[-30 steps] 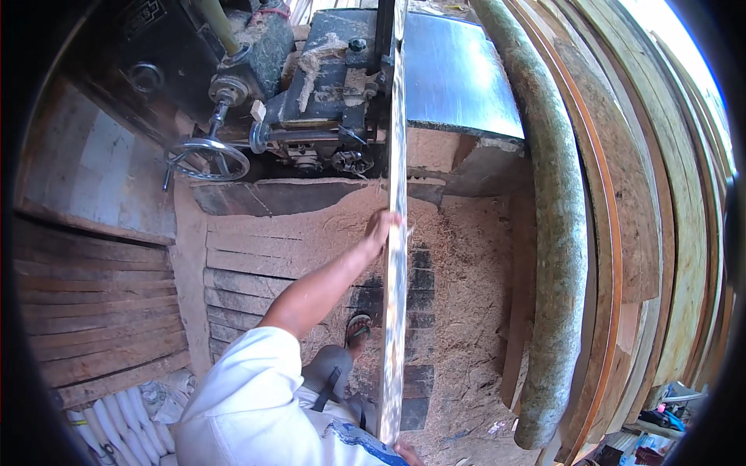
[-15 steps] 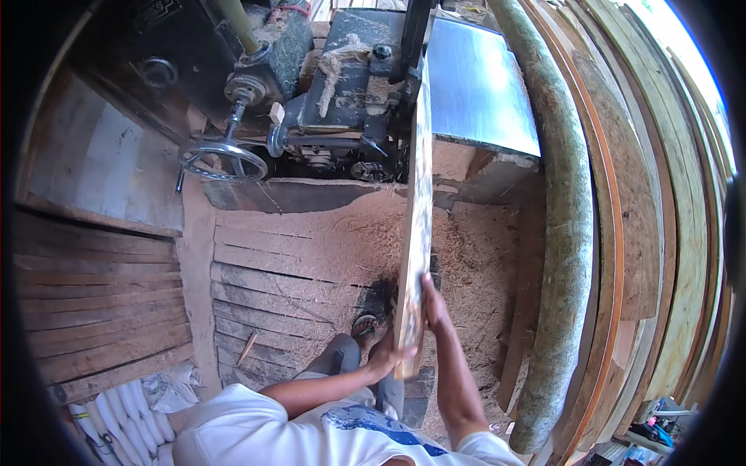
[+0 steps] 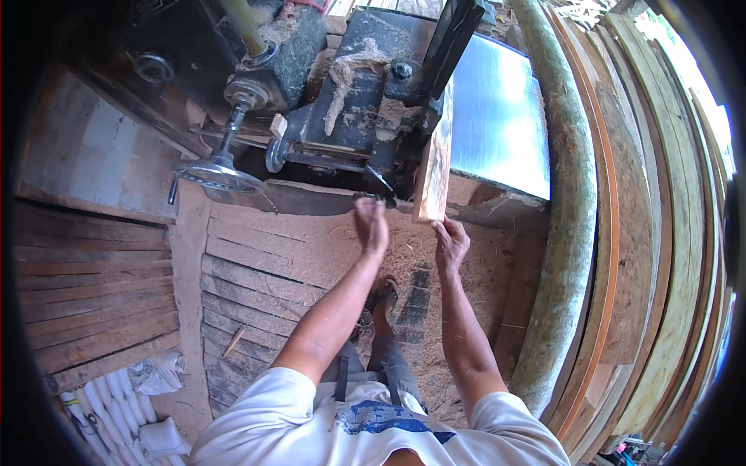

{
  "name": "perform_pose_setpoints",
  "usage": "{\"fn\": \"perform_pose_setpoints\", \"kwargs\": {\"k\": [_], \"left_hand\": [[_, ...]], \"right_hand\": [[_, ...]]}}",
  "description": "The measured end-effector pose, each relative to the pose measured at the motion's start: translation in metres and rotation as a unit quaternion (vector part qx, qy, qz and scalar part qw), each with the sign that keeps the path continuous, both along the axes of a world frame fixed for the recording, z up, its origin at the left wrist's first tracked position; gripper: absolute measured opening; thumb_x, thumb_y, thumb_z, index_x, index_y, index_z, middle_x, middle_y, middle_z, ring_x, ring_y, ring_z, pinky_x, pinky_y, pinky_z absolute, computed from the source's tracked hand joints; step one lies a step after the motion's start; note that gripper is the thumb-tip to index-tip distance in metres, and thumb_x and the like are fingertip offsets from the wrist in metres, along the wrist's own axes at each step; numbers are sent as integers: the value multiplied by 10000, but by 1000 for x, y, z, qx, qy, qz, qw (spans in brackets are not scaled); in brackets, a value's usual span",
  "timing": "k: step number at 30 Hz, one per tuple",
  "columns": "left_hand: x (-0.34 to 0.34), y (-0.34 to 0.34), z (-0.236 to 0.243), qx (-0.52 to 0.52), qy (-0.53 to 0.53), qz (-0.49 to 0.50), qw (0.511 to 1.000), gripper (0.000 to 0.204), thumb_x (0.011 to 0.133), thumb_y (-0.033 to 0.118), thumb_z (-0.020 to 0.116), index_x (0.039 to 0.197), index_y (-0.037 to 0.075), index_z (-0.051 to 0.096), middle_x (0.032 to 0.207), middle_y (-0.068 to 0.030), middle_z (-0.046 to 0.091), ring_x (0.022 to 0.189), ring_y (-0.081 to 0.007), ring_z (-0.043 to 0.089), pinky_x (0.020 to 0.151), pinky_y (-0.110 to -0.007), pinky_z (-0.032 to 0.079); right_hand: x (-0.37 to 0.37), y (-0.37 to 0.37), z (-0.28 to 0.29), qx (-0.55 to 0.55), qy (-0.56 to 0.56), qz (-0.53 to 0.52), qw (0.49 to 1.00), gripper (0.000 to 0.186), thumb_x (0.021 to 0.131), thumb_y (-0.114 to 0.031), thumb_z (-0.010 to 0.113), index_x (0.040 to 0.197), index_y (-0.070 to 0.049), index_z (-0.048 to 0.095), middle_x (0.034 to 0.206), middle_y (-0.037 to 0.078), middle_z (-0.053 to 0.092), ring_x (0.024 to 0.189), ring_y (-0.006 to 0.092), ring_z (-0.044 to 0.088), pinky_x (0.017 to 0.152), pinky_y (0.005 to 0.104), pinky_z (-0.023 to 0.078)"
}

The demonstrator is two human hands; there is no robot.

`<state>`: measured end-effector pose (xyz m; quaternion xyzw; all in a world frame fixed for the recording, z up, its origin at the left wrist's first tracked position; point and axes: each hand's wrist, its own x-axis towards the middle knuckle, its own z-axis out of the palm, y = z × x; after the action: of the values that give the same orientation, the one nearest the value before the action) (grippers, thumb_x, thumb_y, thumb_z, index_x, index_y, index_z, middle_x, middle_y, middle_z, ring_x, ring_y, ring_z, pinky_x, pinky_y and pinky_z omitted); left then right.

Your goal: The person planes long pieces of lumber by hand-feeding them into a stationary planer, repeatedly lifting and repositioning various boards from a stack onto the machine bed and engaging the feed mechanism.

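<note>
A long wooden plank (image 3: 435, 175) lies on the machine's table, its far part passing beside a black upright post (image 3: 457, 39). My right hand (image 3: 451, 242) pinches the plank's near end, thumb and fingers at its lower edge. To the left of the plank, my left hand (image 3: 371, 227) is raised off it near the machine's front edge. Its fingers look extended and hold nothing, though they are slightly blurred. The dark woodworking machine (image 3: 353, 105) has sawdust strewn over its top, and a shiny metal table plate (image 3: 497, 116) sits right of the plank.
A metal handwheel (image 3: 220, 172) juts out at the machine's left. A long round log (image 3: 571, 210) runs down the right side, beside stacked boards (image 3: 668, 194). Sawdust covers the slatted floor (image 3: 260, 268) around my feet. White sacks (image 3: 116, 404) lie at the lower left.
The plank has moved forward, away from me, along the machine. My left hand has let go of it and moved up and left. My right hand has shifted forward to its near end.
</note>
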<state>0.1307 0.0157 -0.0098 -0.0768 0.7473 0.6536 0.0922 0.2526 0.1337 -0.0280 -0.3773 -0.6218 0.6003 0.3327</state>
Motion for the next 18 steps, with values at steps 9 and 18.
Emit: {"fn": "perform_pose_setpoints", "kwargs": {"k": [9, 18], "left_hand": [[-50, -6, -42, -376, 279, -138, 873, 212, 913, 205, 519, 901, 15, 611, 991, -154, 577, 1003, -323, 497, 908, -463, 366], [-60, -2, -54, -375, 258, -136, 880, 225, 865, 231, 566, 842, 29, 662, 986, -155, 563, 974, -324, 512, 896, -460, 395]], "right_hand": [[-84, 86, 28, -315, 19, 277, 908, 567, 944, -210, 585, 1440, -33, 376, 1413, 98, 451, 1091, 268, 595, 849, 352, 503], [150, -15, -84, -471, -228, 174, 834, 499, 865, -356, 667, 1240, -40, 579, 1167, 100, 641, 961, 296, 645, 814, 434, 509]]}}
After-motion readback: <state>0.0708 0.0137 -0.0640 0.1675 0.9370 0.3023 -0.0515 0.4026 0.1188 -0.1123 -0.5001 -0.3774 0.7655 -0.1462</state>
